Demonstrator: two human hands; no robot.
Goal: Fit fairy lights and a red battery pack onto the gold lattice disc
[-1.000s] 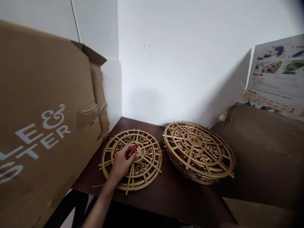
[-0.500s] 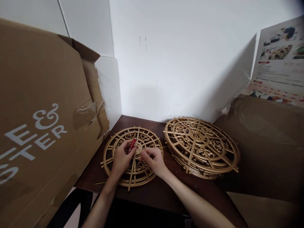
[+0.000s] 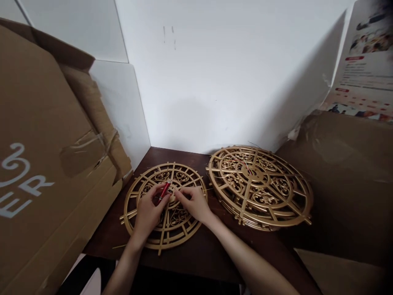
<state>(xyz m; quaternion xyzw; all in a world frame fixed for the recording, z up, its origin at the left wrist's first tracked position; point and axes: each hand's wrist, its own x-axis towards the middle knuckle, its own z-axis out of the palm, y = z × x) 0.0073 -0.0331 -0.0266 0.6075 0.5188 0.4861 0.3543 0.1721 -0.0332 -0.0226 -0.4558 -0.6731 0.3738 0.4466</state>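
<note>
A round gold openwork disc [image 3: 181, 178] lies flat on a dark wooden table [image 3: 211, 250]. My left hand [image 3: 147, 214] rests on the disc's left half, its fingers closed round a small red pen-like tool [image 3: 164, 191] whose tip points at the disc's centre. My right hand [image 3: 193, 204] lies on the disc just right of the centre, fingertips pinched together close to the tool's tip; whatever they hold is too small to make out. To the right, a stack of similar gold discs [image 3: 260, 186] sits on the table.
A big brown cardboard box [image 3: 46, 172] with white lettering leans along the left edge of the table. Brown wrapping material [image 3: 346, 180] is piled at the right, with a printed poster [image 3: 365, 69] above it. A white wall [image 3: 215, 73] closes the back.
My right hand has come into view and settled on the disc beside the left one. The left hand keeps the red tool at the centre. The view has shifted a little.
</note>
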